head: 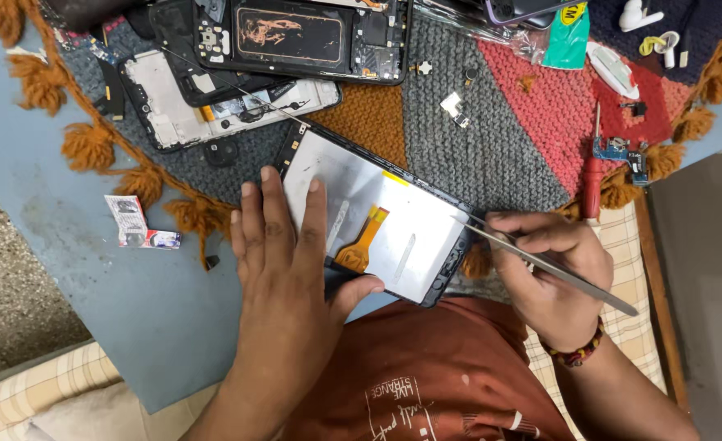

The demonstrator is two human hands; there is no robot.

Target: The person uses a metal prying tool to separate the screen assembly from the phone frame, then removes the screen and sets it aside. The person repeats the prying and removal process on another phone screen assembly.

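While the left hand presses flat, fingers spread, on the black-framed silvery phone display panel, the right hand pinches slim steel tweezers at its edge.

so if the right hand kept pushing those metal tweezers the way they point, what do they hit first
Probably the black frame edge of the opened phone screen assembly: the thin metal tweezers in the right hand point up-left at its right rim, though depth is unclear.

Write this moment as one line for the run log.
left hand: presses phone screen panel flat | right hand: holds metal tweezers, tip at panel edge | surface: knitted mat
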